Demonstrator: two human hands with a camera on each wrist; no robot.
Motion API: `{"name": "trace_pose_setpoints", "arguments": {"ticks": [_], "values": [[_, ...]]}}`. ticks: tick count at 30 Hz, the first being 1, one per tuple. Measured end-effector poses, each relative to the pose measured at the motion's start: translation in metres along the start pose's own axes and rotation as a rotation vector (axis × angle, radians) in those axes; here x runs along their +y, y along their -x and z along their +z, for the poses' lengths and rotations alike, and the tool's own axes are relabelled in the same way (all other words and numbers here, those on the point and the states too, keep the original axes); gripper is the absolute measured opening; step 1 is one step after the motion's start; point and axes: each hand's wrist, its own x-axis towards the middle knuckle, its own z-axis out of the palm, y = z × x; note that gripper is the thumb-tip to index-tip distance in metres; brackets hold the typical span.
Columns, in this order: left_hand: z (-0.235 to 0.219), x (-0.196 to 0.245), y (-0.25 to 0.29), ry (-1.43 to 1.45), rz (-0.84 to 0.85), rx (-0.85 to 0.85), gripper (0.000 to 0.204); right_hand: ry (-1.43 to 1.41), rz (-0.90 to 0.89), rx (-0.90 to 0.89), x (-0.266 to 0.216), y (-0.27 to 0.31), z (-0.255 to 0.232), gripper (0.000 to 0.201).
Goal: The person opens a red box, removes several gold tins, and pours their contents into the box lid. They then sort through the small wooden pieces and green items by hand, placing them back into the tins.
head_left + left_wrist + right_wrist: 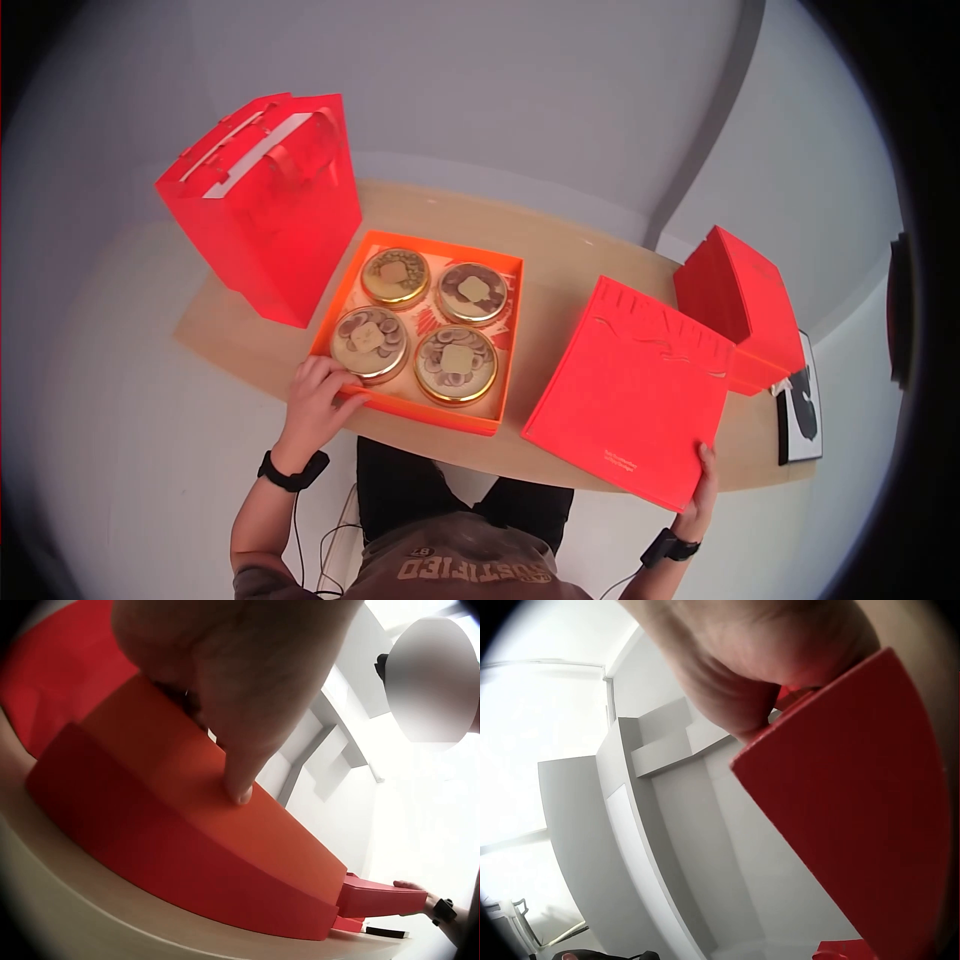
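Note:
An open gift box [425, 407] with orange inner walls and a red lower part sits on the table. Inside it stand several round gold-rimmed jars [369, 338], their clear tops showing dried slices and pieces and bearing pale labels. At the box's near left corner, my left hand [318, 398] pinches the wall; the thumb [238, 784] presses its outer face and the other fingers go over the rim. A red lid [635, 390] with embossed lettering is tilted to the right of the box. My right hand [701, 487] grips the lid by its near right edge.
A tall red paper bag [270, 220] with ribbon handles stands at the back left of the wooden table [556, 250]. Behind the lid is another red box [745, 310], with a framed picture [800, 410] by the table's right end.

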Motion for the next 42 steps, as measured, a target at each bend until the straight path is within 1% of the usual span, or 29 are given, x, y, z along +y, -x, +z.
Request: {"name": "trace_pose_setpoints", "arguments": {"ticks": [2, 6, 8, 10, 12, 14, 16, 17, 19, 20, 21, 23, 24, 25, 26, 28, 29, 31, 32, 34, 36, 38, 40, 42], "values": [[-0.002, 0.004, 0.000, -0.023, -0.022, 0.003, 0.028, -0.001, 0.010, 0.026, 0.002, -0.002, -0.001, 0.057], [-0.002, 0.015, -0.001, -0.033, -0.020, 0.016, 0.026, -0.003, 0.052, -0.078, -0.001, -0.008, -0.007, 0.059], [-0.006, 0.018, -0.004, -0.059, -0.016, 0.024, 0.026, 0.086, 0.040, -0.041, -0.002, -0.012, -0.014, 0.061], [-0.006, 0.022, -0.005, -0.053, -0.023, 0.018, 0.026, 0.093, 0.029, -0.065, -0.002, -0.016, -0.022, 0.061], [0.024, 0.017, 0.005, -0.032, -0.011, 0.091, 0.026, 0.119, -0.032, -0.124, -0.002, -0.025, -0.040, 0.062], [0.034, 0.020, 0.005, -0.029, -0.022, 0.124, 0.026, 0.127, -0.012, -0.139, -0.011, -0.033, -0.052, 0.062], [0.035, 0.023, 0.001, -0.027, 0.001, 0.096, 0.024, 0.111, 0.006, -0.177, -0.016, -0.034, -0.047, 0.062], [0.033, 0.024, -0.002, -0.041, -0.005, 0.114, 0.024, 0.094, 0.023, -0.189, -0.016, -0.036, -0.045, 0.061], [0.026, 0.028, -0.006, 0.054, 0.010, 0.087, 0.021, 0.086, 0.045, -0.245, -0.014, -0.042, -0.052, 0.058], [0.019, 0.029, -0.006, 0.038, 0.004, 0.093, 0.021, 0.081, 0.064, -0.276, -0.010, -0.043, -0.056, 0.054], [0.014, 0.034, -0.006, 0.090, -0.017, 0.120, 0.022, 0.084, 0.067, -0.290, -0.013, -0.040, -0.053, 0.054], [0.000, 0.028, -0.009, 0.124, -0.036, 0.139, 0.022, 0.023, 0.129, -0.256, -0.009, -0.030, -0.045, 0.052], [-0.005, 0.017, -0.012, 0.033, -0.056, 0.328, 0.030, 0.016, 0.135, -0.261, -0.008, -0.021, -0.047, 0.052], [-0.010, 0.009, -0.015, -0.058, -0.076, 0.515, 0.039, 0.511, -0.147, -0.335, -0.010, -0.009, -0.054, 0.069], [-0.016, 0.000, -0.019, -0.066, -0.076, 0.512, 0.039, 1.002, -0.440, -0.395, -0.007, -0.002, -0.060, 0.092], [-0.031, -0.015, -0.030, 0.022, -0.326, 0.725, 0.076, 0.954, -0.436, -0.417, 0.001, -0.005, -0.073, 0.090], [-0.036, -0.024, -0.035, 0.014, -0.325, 0.723, 0.076, 0.911, -0.435, -0.435, 0.007, -0.007, -0.078, 0.088], [-0.046, -0.038, -0.043, -0.226, -0.366, 0.685, 0.111, 0.863, -0.396, -0.437, 0.021, -0.010, -0.080, 0.088], [-0.047, -0.042, -0.045, -0.231, -0.361, 0.688, 0.111, 0.822, -0.360, -0.433, 0.027, -0.011, -0.079, 0.089], [-0.043, -0.044, -0.051, -0.165, -0.443, 0.606, 0.128, 0.806, -0.362, -0.462, 0.031, -0.010, -0.077, 0.089], [-0.037, -0.048, -0.053, -0.186, -0.452, 0.607, 0.129, 0.793, -0.363, -0.486, 0.033, -0.008, -0.075, 0.089], [-0.034, -0.053, -0.057, -0.204, -0.465, 0.604, 0.131, 0.789, -0.291, -0.439, 0.033, -0.006, -0.074, 0.089], [-0.033, -0.057, -0.060, -0.111, -0.438, 0.634, 0.132, 0.775, -0.297, -0.448, 0.033, -0.008, -0.081, 0.087], [-0.035, -0.060, -0.062, -0.106, -0.432, 0.633, 0.131, 0.756, -0.305, -0.461, 0.037, -0.012, -0.086, 0.085]]}}
